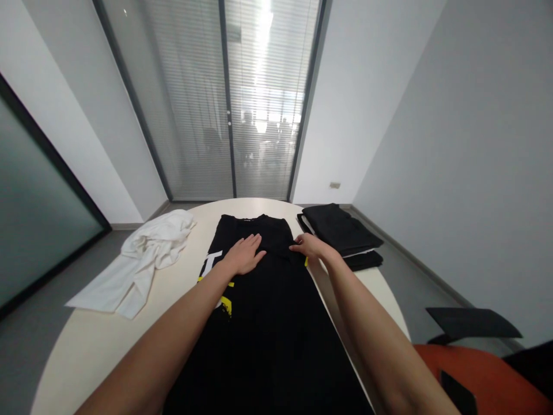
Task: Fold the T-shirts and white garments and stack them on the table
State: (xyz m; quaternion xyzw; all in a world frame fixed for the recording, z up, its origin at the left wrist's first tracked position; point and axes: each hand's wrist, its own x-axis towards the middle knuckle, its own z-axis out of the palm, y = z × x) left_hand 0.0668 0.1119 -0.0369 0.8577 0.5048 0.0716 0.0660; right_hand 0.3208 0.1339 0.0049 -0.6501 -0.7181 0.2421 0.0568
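Observation:
A black T-shirt [272,323] with white and yellow print along its left side lies lengthwise on the table, its collar at the far end. Its sides look folded inward. My left hand [245,253] rests flat on the upper part of the shirt, fingers stretched out. At the shirt's right edge, my right hand [310,246] pinches a bit of the black fabric between thumb and fingers. A small yellow patch of print shows just below that hand.
On the pale round table [82,346], a crumpled white garment [151,253] lies at the left. A stack of folded dark clothes [341,227] sits at the back right. An orange chair [479,377] with a black armrest [473,323] stands at the lower right.

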